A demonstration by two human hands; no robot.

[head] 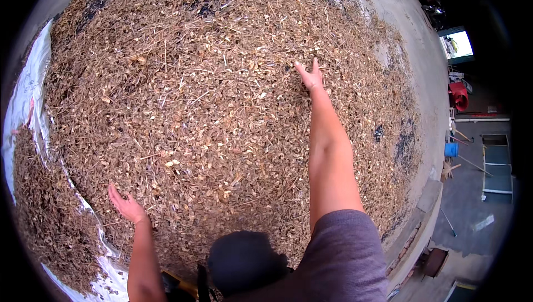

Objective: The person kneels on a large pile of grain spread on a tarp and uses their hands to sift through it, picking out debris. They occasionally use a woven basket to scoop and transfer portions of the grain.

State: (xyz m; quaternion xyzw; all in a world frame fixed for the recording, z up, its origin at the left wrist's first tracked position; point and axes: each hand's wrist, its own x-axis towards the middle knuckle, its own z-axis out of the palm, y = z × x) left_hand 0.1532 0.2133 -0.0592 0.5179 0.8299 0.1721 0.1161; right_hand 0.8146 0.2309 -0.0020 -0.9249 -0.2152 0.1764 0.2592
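A wide layer of dry brown plant matter, with pale pods or husks and thin stalks, covers the ground before me. My right hand reaches far out over it, fingers spread, holding nothing that I can see. My left hand is low on the left above the same layer, thumb apart from the fingers, and appears empty. Whether either hand touches the layer is hard to tell. A white woven sheet lies along the left side, with more dry matter on its lower part.
Bare concrete borders the layer on the right. Beyond a low ledge at the lower right are a blue bucket, a red round-mouthed object, long-handled tools and a rusty metal box. Dark patches show near the layer's right edge.
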